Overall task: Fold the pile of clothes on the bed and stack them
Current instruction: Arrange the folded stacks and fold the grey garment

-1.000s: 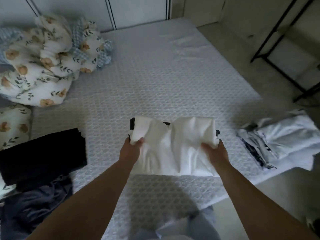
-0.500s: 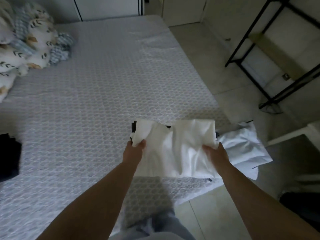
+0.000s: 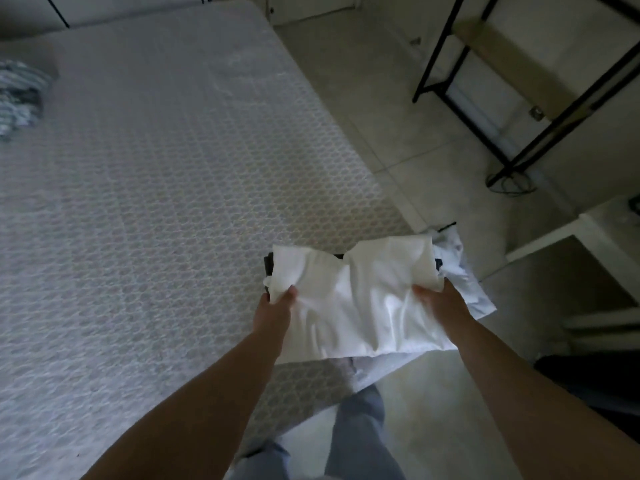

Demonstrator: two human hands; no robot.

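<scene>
the person holds a folded white garment [image 3: 360,306] in both hands over the near right corner of the bed [image 3: 166,188]. the left hand [image 3: 273,306] grips its left edge, thumb curled on top and the other fingers hidden beneath. the right hand [image 3: 440,303] grips its right edge, thumb pressed on top, fingers under the cloth. a dark item [image 3: 268,266] peeks out under the garment at its far left. just right of it, partly beneath, a pale crumpled cloth [image 3: 464,289] lies at the bed's edge. a patterned bundle [image 3: 20,95] sits at the far left of the bed. a black frame [image 3: 519,98] stands on the floor at far right.
</scene>
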